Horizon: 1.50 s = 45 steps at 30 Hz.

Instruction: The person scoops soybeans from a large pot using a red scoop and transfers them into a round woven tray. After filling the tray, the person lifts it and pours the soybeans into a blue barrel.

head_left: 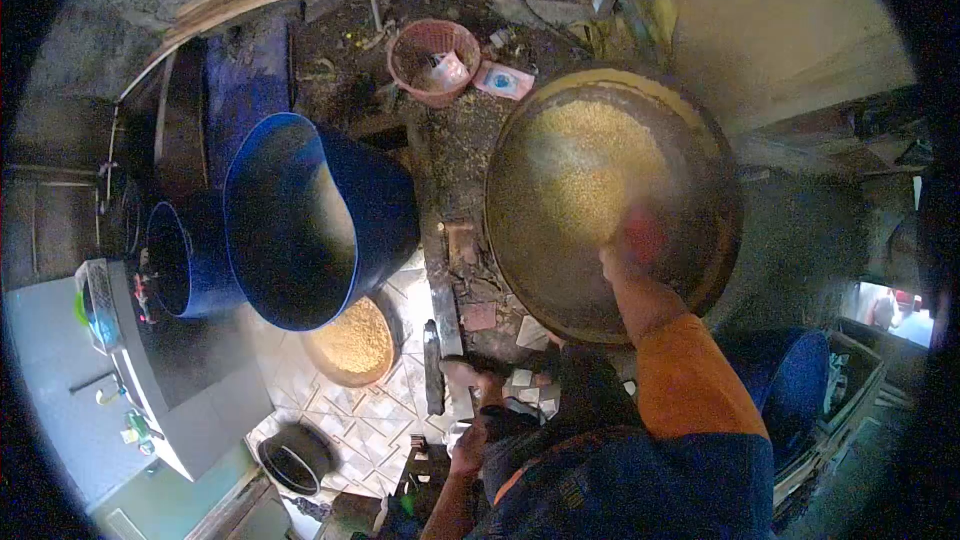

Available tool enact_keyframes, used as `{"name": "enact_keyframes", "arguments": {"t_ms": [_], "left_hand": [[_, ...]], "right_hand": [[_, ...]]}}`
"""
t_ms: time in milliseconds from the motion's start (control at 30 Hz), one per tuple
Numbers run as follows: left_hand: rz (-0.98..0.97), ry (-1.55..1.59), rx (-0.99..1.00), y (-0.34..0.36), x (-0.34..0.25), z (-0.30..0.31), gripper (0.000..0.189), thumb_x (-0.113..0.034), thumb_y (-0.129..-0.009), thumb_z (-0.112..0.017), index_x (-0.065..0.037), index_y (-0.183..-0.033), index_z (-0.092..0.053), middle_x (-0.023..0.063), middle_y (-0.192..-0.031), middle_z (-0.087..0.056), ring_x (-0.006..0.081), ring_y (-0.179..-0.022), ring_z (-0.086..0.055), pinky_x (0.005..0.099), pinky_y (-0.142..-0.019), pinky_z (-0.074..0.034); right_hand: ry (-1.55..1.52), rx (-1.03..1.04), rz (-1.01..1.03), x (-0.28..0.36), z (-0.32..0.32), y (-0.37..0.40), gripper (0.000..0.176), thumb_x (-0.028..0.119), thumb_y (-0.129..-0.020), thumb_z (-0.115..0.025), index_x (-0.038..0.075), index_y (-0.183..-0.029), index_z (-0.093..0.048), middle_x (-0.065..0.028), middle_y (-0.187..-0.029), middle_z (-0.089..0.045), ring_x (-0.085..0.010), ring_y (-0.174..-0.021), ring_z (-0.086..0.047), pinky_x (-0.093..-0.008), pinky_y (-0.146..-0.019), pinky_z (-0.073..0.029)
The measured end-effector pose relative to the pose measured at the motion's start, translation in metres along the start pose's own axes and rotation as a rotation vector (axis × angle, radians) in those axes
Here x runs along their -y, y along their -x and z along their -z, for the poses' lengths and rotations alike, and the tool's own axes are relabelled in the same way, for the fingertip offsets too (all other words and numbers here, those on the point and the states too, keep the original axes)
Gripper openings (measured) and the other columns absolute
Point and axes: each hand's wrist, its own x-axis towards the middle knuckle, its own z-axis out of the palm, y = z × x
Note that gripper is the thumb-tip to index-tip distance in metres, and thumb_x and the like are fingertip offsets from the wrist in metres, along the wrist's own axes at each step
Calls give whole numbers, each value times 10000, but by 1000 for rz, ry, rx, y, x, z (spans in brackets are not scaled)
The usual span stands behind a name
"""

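Note:
My right hand [617, 267] reaches over the large round vat [515, 275] and closes around a red object, blurred, that looks like a plastic scoop [642, 234]. Inside the vat, a heap of pale yellow beans or grains [590, 165] covers the far and middle part, with a steamy haze above it. The scoop is at the near right edge of the heap. Down by my body, beside dark cloth, hangs my left hand [468, 450], its fingers mostly hidden.
A tall blue barrel [385, 200] leans at the left, with a smaller blue barrel [205, 265] behind it. On the tiled floor [340, 415] are a basin of yellow grains [352, 345] and a dark tub [296, 460]. A pink basket [410, 65] sits beyond the vat.

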Motion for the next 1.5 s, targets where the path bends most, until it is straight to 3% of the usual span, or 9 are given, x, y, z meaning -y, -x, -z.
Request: {"name": "enact_keyframes", "arguments": {"t_ms": [167, 300, 367, 467, 533, 567, 600, 833, 1500], "left_hand": [[178, 464, 31, -9, 65, -24, 375, -187, -833, -459, 11, -1149, -416, 86, -1136, -492, 168, -1032, -468, 241, -884, -345], [129, -289, 139, -5, 103, -26, 357, -217, -825, -463, -75, -1152, -441, 128, -1106, -507, 235, -998, -496, 313, -860, -379], [-404, -1033, 168, -3, 99, -26, 356, -206, -813, -442, -75, -1144, -450, 143, -1112, -501, 277, -1003, -493, 345, -860, -379], [243, -303, 107, 5, 38, -30, 375, -180, -791, -416, -51, -1141, -445, 134, -1159, -471, 290, -1057, -452, 342, -895, -352], [-66, -706, 147, -6, 101, -30, 383, -167, -785, -414, -31, -1143, -434, 133, -1173, -457, 285, -1071, -437, 336, -909, -337], [-381, -1108, 184, -9, 123, -30, 392, -154, -780, -413, -11, -1146, -423, 133, -1187, -444, 279, -1086, -423, 330, -923, -323], [-69, -301, 90, 9, 31, -26, 392, -142, -774, -428, 5, -1138, -420, 133, -1173, -451, 258, -1089, -418, 310, -951, -292], [-194, -481, -28, 16, 8, 2, 318, -76, -749, -437, -10, -1060, -457, 146, -1047, -512, 270, -991, -492, 348, -765, -459], [24, 90, -412, 64, 169, 63, 375, -288, -808, -444, 2, -1031, -523, 230, -986, -545, 340, -966, -509, 345, -819, -394]], "right_hand": [[-228, 292, -64, 12, -99, 0, 146, 194, -793, -446, 78, -777, -533, -72, -630, -498, -194, -611, -508, -352, -522, -380], [-399, 787, -367, 23, -144, 19, 97, 169, -776, -480, 85, -778, -529, -53, -614, -482, -171, -604, -498, -340, -495, -364], [-485, 937, -498, 27, -147, 24, 75, 157, -768, -497, 88, -779, -527, -43, -607, -475, -159, -600, -493, -334, -481, -356], [-578, 1057, -597, 40, -130, 24, 57, 144, -759, -514, 92, -780, -525, -33, -599, -467, -148, -596, -488, -327, -467, -348], [-829, 1373, -685, 57, -89, 21, 67, 161, -754, -529, 115, -795, -503, 4, -566, -426, -98, -493, -430, -278, -386, -289], [-829, 1376, -673, 69, -65, 17, 67, 161, -754, -529, 115, -795, -503, 4, -566, -426, -98, -493, -430, -278, -386, -289], [-847, 1410, -723, 86, -35, 14, 89, 178, -756, -536, 124, -812, -491, 20, -563, -421, -71, -453, -399, -247, -361, -263], [-1110, 1531, -923, 74, 63, 29, 83, 146, -791, -515, 140, -856, -465, 45, -636, -453, -22, -383, -336, -173, -328, -247], [-977, 1438, -396, 225, 336, 132, 166, 53, -792, -436, 115, -945, -453, 2, -648, -449, -58, -389, -339, -181, -318, -269]]}}
